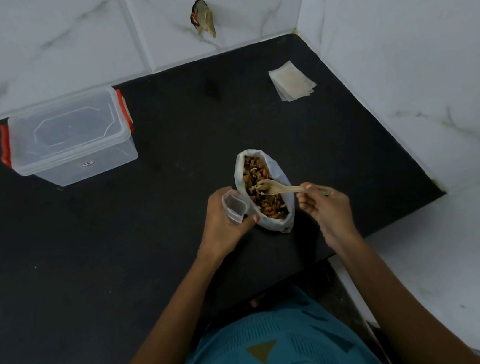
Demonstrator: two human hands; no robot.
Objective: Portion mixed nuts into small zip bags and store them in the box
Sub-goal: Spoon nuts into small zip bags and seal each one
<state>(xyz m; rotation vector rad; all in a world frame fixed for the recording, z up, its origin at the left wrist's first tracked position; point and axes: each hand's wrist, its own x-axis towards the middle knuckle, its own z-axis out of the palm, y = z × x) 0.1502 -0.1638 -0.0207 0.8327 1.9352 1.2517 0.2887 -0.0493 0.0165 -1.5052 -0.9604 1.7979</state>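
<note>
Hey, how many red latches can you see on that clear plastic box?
2. The left latch sits on the left end of the box, and the right latch on its right end. None shows along the front; the far side may hide more.

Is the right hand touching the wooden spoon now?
Touching. The head view shows the right hand pinching the handle end of the wooden spoon.

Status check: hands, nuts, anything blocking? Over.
Left hand holds zip bag open. Right hand holds spoon, bowl in the nut bag. Box lidded, rear left; nothing between.
</note>
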